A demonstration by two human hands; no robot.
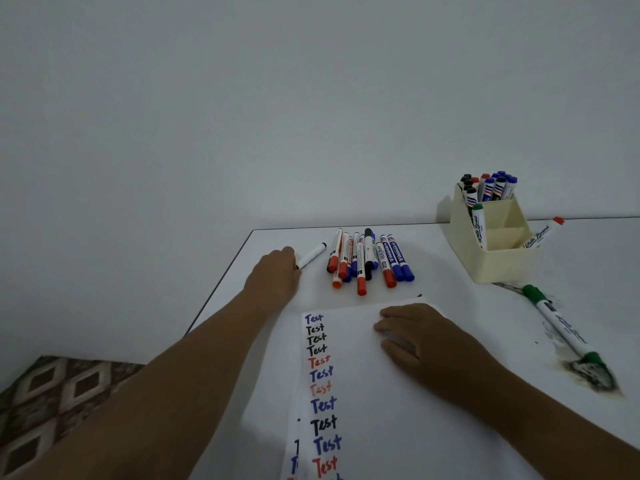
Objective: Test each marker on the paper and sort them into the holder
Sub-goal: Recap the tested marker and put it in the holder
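A black marker (312,254) lies just left of the marker pile (369,259), its near end under the left hand (277,268), apparently being picked up for testing. The right hand (420,336) lies flat, fingers straight, steadying the paper (349,393).

paper (363,393) cut off below, left hand (277,268) fingertips hidden

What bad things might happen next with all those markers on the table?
1. The left hand grips a black marker near the table edge, so it might drop off if it slips.
2. The loose pile of markers lies close beside that hand; a nudge may send some rolling.
3. The green marker lies in a dark smudge, which might dirty the paper under the right hand.
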